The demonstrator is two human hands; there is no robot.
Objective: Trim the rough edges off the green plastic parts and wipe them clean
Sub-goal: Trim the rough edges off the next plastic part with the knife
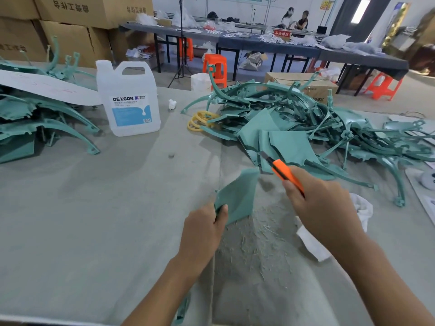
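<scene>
Seemingly midway: left grip pinches a green panel, right grip clasps an orange utility knife; shavings litter the surface; a pile likely waits.

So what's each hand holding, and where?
Left hand pinches green plastic part by its lower corner; right hand grips orange utility knife by its handle.

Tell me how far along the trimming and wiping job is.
Some trimming looks done: thin green shavings litter the grey table. In hand: the left hand holds a flat green plastic part while the right hand grips an orange utility knife near its top corner. Left: a large tangled pile of green plastic parts at right, and wiping, since the crumpled white cloth lies unheld.
</scene>
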